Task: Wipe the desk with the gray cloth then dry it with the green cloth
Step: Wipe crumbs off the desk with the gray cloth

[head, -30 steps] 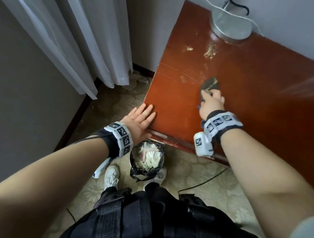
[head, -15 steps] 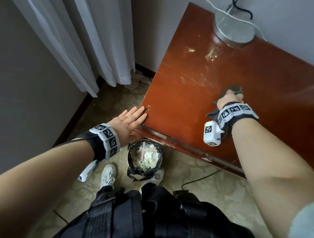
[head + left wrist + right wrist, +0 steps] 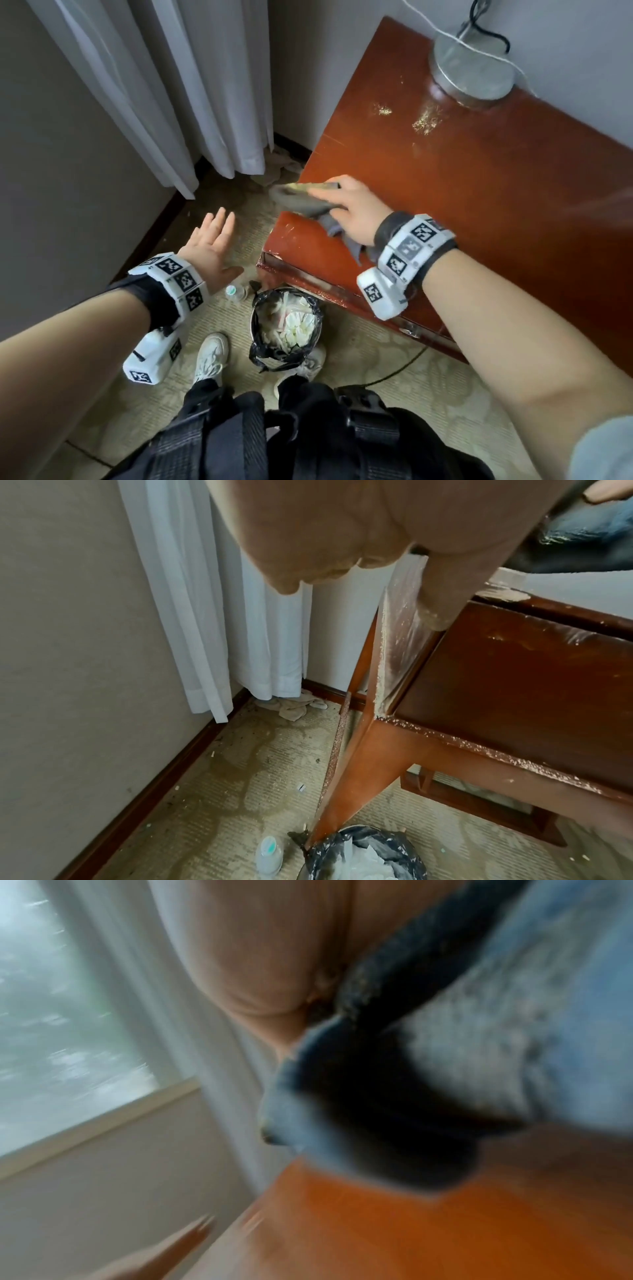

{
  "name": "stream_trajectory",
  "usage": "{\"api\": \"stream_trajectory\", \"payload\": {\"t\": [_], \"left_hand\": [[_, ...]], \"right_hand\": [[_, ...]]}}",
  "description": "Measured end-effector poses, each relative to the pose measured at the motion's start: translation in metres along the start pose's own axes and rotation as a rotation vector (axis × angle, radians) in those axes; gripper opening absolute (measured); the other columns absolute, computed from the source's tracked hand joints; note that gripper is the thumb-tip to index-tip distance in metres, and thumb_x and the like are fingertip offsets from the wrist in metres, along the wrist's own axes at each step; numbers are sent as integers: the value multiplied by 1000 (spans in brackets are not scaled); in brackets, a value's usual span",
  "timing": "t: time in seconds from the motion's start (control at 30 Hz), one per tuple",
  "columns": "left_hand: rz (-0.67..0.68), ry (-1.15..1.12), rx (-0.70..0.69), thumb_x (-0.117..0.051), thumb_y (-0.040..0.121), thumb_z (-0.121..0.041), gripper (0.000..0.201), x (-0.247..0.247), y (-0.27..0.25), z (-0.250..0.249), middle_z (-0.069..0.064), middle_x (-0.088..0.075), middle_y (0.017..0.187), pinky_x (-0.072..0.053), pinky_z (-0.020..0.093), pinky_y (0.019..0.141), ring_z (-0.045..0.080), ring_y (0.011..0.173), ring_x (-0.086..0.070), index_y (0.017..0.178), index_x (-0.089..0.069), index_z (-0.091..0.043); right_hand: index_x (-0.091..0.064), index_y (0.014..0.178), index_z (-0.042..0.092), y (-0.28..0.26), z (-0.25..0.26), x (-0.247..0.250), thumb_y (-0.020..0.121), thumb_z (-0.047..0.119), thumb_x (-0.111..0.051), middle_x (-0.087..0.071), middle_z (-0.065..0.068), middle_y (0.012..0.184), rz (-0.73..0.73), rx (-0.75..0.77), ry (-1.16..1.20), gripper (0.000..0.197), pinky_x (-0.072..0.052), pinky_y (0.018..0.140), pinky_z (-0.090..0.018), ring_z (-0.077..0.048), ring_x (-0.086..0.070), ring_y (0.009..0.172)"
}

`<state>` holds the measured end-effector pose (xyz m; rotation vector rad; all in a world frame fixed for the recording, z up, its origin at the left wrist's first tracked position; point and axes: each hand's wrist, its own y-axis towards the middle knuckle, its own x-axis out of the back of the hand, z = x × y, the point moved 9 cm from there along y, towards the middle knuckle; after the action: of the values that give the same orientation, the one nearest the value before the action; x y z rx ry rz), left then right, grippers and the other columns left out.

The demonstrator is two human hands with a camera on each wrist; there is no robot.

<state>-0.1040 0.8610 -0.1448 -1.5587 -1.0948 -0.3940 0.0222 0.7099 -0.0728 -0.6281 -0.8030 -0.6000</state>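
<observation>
The gray cloth [image 3: 301, 202] lies bunched at the left edge of the red-brown desk [image 3: 496, 212] and partly hangs over that edge. My right hand [image 3: 346, 204] grips it from above and presses it onto the wood. Yellowish crumbs cling to the cloth's far side. In the blurred right wrist view the gray cloth [image 3: 462, 1074] fills the frame under my right hand [image 3: 274, 961]. My left hand [image 3: 215, 233] is held flat with straight fingers just left of and below the desk edge, holding nothing. More crumbs [image 3: 424, 118] lie near the lamp base. No green cloth is in view.
A round metal lamp base [image 3: 472, 73] with cords stands at the desk's back. On the carpet in front are a lined trash bin [image 3: 286, 325] with tissues and a small bottle [image 3: 234, 291]. White curtains [image 3: 171, 85] hang left; a rag [image 3: 294, 707] lies in the corner.
My right hand has swept the gray cloth from the middle of the desk to its left edge. My left hand has come off the desk corner and now hovers beside the edge.
</observation>
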Motion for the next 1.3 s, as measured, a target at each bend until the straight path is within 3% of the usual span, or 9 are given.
{"api": "stream_trajectory", "payload": {"t": [0.07, 0.2, 0.33, 0.57, 0.63, 0.83, 0.9, 1.13, 1.3], "left_hand": [[-3, -7, -17, -53, 92, -34, 90, 0, 0, -3, 2, 22, 155, 7, 30, 116, 20, 144, 17, 148, 15, -15], [47, 3, -101, -47, 94, -38, 85, -9, 1, -24, -3, 22, 155, 8, 31, 115, 17, 143, 19, 148, 15, -15], [136, -17, -138, -45, 96, -36, 80, -28, -1, -33, -3, 17, 156, 8, 31, 115, 18, 144, 16, 148, 12, -15], [143, -32, 84, -59, 89, -37, 88, -42, 0, 23, 3, 7, 158, -2, 36, 117, 24, 145, 9, 150, 0, -15], [125, -25, 117, -60, 88, -37, 93, -39, -2, 34, 3, 8, 158, -1, 35, 117, 24, 145, 9, 150, 5, -15], [47, -79, 79, -62, 88, -29, 94, -22, -5, 18, 3, 11, 158, -1, 34, 118, 23, 145, 11, 150, 8, -17], [-10, -119, 76, -61, 88, -28, 93, -14, -6, 11, 3, 11, 158, 0, 34, 119, 22, 145, 11, 149, 9, -18], [-27, -181, -5, -76, 76, -30, 116, 3, -21, -16, 6, 17, 156, 4, 35, 118, 23, 144, 17, 148, 15, -18], [-136, -82, -59, -68, 79, -45, 110, 17, -27, -49, 8, 22, 155, 7, 36, 116, 24, 143, 18, 147, 16, -23]], "right_hand": [[-46, 136, 16, -15, -59, 46, 93, 0, -40, -37, -11, 138, -242, -286, 83, 47, -38, 85, -4, -20, -48, 114], [-41, 140, 16, -36, -125, 57, 94, 10, -40, -20, -8, 151, -245, -726, -111, 46, -28, 110, -34, -35, -29, 131], [-41, 138, 19, -5, -49, -3, 89, 2, -41, -23, -6, 149, -129, -298, -193, 52, -34, 105, -34, -33, -29, 124], [-49, 135, 22, -51, 58, -109, 83, -12, -42, -39, 0, 141, 464, 416, -300, 62, -32, 101, -29, -24, -33, 122], [-53, 132, 23, -54, 53, -93, 88, -8, -39, -45, 0, 136, 474, 405, -260, 55, -28, 100, -23, -21, -35, 119], [-51, 132, 21, -3, 5, 5, 93, 5, -40, -38, -9, 137, -194, -59, -9, 44, -33, 105, -30, -20, -38, 111], [-48, 134, 21, 0, 2, -16, 89, 0, -40, -33, -8, 143, -105, -106, -164, 50, -31, 106, -34, -28, -33, 122], [-57, 128, 24, -51, 45, -93, 80, -10, -49, -46, -1, 137, 382, 440, -371, 59, -35, 102, -40, -28, -37, 123], [-61, 124, 18, -59, 18, -13, 85, -2, -52, -50, -9, 133, -137, 186, -235, 45, -35, 99, -41, -33, -40, 120]]}}
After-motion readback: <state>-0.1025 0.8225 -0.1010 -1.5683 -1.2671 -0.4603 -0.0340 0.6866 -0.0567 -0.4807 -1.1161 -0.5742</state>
